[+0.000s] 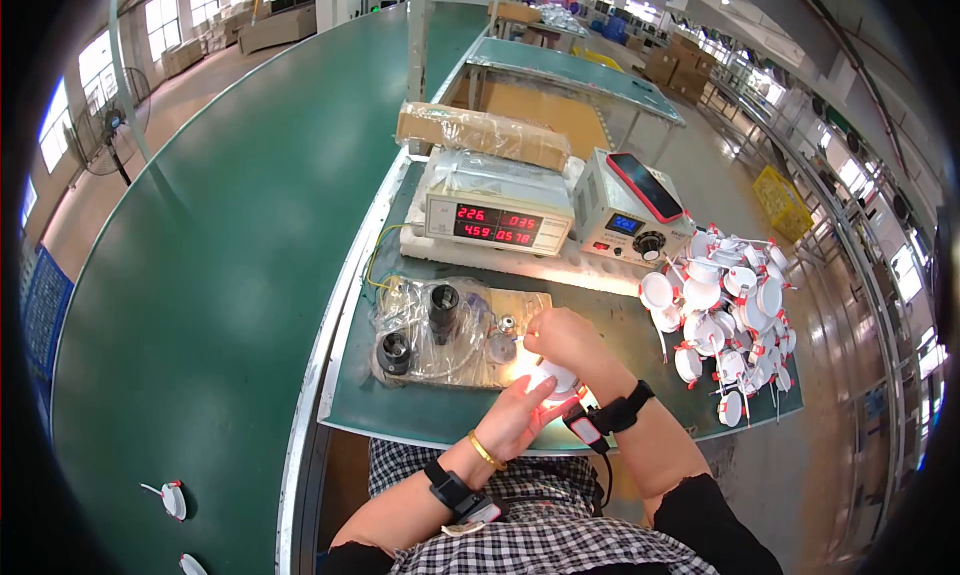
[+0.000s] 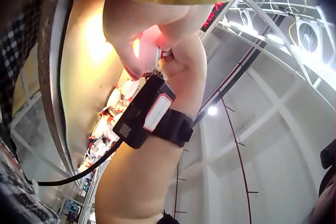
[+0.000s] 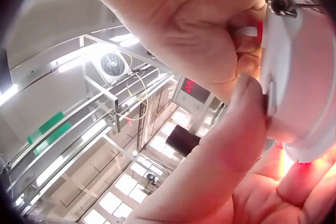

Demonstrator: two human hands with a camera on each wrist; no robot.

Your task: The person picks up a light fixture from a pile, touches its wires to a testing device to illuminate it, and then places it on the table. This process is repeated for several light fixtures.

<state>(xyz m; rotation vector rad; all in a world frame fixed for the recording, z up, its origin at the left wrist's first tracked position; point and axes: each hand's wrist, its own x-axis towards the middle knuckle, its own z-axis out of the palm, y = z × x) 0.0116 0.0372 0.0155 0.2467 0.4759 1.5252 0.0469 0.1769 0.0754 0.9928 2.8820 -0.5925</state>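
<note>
A lit round white lamp glows in the left hand, low over the table near its front edge. In the right wrist view the left thumb and fingers grip the white lamp body, which has a metal spring clip on its side. The right hand is beside it with fingers curled, and a short white piece with a red end shows between them. In the left wrist view both hands meet at the lamp.
A pile of white lamps with red clips lies at right. Plastic-wrapped board with black sockets is at left. A meter with red digits, a dial box and a phone stand behind. A lamp lies on the green surface.
</note>
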